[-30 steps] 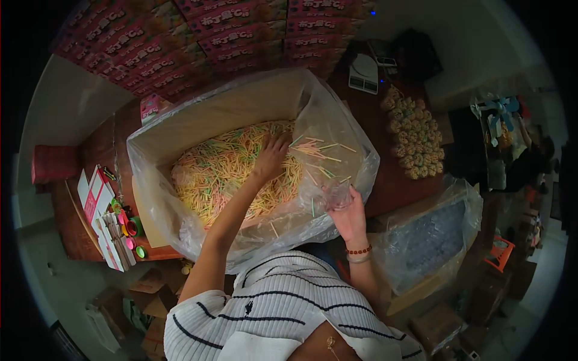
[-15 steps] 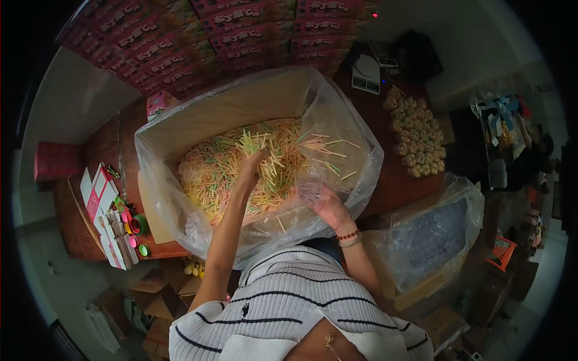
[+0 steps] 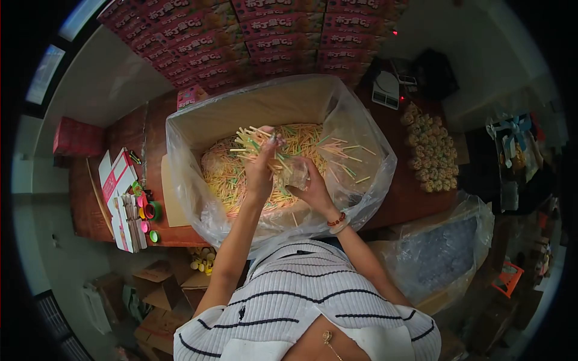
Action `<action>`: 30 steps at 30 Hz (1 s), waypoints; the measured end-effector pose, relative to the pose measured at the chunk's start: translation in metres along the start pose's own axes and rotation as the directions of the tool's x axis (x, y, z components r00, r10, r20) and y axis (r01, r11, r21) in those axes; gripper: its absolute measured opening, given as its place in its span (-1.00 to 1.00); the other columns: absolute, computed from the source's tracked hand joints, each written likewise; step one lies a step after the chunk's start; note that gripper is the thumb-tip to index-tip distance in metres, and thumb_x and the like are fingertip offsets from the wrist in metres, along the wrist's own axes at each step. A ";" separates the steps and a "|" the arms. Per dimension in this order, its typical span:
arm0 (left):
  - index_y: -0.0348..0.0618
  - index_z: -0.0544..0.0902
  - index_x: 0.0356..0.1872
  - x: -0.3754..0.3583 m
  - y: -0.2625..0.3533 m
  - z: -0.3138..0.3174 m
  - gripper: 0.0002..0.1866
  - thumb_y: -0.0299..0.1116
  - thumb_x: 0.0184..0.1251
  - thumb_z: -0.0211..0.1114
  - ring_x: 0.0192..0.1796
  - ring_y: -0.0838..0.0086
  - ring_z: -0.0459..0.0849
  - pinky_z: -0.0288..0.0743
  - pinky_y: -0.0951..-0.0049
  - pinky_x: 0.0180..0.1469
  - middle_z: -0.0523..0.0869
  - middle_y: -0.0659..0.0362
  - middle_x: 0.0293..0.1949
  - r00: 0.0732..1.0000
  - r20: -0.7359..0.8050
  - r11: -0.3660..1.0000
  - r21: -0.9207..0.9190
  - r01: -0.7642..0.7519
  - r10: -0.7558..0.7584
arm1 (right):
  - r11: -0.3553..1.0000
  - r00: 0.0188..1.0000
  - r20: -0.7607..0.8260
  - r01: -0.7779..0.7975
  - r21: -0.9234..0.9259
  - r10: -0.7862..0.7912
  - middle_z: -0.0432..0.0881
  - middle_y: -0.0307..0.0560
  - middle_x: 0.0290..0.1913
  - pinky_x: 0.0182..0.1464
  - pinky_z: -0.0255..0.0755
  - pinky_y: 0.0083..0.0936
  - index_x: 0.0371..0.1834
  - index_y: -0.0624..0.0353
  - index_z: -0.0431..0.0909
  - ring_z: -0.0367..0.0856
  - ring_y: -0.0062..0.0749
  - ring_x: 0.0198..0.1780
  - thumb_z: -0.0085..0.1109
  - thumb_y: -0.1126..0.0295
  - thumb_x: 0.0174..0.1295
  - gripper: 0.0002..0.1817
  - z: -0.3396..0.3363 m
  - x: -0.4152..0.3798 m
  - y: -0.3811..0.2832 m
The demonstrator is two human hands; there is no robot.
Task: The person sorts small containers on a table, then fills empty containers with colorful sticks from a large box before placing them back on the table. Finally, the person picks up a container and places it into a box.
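A carton [image 3: 265, 111] lined with clear plastic holds a deep heap of thin pastel sticks [image 3: 235, 198] in yellow, pink, orange and green. Over the heap, my left hand [image 3: 261, 171] is closed round a bunch of these sticks [image 3: 250, 141], their ends poking out past the fingers. My right hand [image 3: 316, 191] grips a small clear plastic cup [image 3: 296, 173] just beside it, to the right and a little nearer my body. More loose sticks [image 3: 346, 156] lie on the liner at the carton's right side.
Pink printed boxes [image 3: 280, 45] are stacked behind the carton. To the right are a white scale [image 3: 385, 90] and rows of stick-filled cups [image 3: 432, 150]. A plastic-lined box [image 3: 442, 246] of bluish clear pieces stands lower right. Cardboard pieces [image 3: 124, 222] and coloured lids [image 3: 155, 236] lie left.
My left hand has lifted the bunch of sticks off the heap. My right hand has brought the cup up and left, close to it. The view has shifted slightly.
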State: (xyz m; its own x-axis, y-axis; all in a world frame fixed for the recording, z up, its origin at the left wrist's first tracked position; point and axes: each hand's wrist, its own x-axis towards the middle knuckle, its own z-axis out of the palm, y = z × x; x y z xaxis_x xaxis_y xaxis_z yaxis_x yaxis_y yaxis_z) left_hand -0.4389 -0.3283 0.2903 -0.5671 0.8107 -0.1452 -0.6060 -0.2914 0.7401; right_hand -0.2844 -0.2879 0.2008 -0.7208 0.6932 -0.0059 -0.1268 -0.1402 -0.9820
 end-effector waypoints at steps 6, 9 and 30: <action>-0.19 0.52 0.11 -0.010 -0.020 0.009 -0.66 -0.51 0.40 0.40 -0.04 0.63 0.63 0.50 0.57 0.09 0.66 0.28 -0.11 0.968 0.196 0.920 0.329 -0.215 0.156 | 0.991 0.992 -0.082 0.086 -0.106 -0.095 0.49 -0.07 0.30 0.31 0.50 -0.39 0.43 0.21 0.30 0.47 -0.32 0.38 0.52 0.54 0.08 -0.18 0.013 0.003 -0.017; -0.18 0.51 0.10 -0.016 -0.024 0.001 -0.67 -0.39 0.43 0.39 0.13 0.54 0.61 0.47 0.43 0.25 0.63 0.21 0.00 0.961 0.233 0.849 0.468 -0.244 0.147 | 0.987 0.990 -0.091 0.098 -0.124 -0.110 0.51 -0.06 0.28 0.26 0.53 -0.39 0.40 0.21 0.33 0.51 -0.32 0.35 0.53 0.53 0.07 -0.21 0.012 0.001 -0.016; 0.02 0.41 0.47 0.052 -0.132 -0.134 -0.22 -0.40 0.12 0.38 0.66 0.13 0.10 -0.15 -0.04 0.69 0.27 0.00 0.58 0.513 0.699 -0.276 0.433 -0.858 -0.498 | 0.992 0.924 -0.378 0.020 -0.122 -0.065 0.45 -0.08 0.28 0.34 0.48 -0.39 0.39 0.14 0.29 0.54 -0.33 0.28 0.51 0.65 0.05 -0.19 -0.051 -0.020 -0.043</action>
State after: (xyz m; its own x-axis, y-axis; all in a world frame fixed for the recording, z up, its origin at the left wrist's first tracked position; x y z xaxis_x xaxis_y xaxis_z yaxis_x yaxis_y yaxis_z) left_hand -0.4630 -0.3154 0.0972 0.4006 0.9161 0.0160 0.8955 -0.3952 0.2047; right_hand -0.2299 -0.2596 0.2339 -0.3999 0.9165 -0.0128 -0.0576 -0.0390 -0.9976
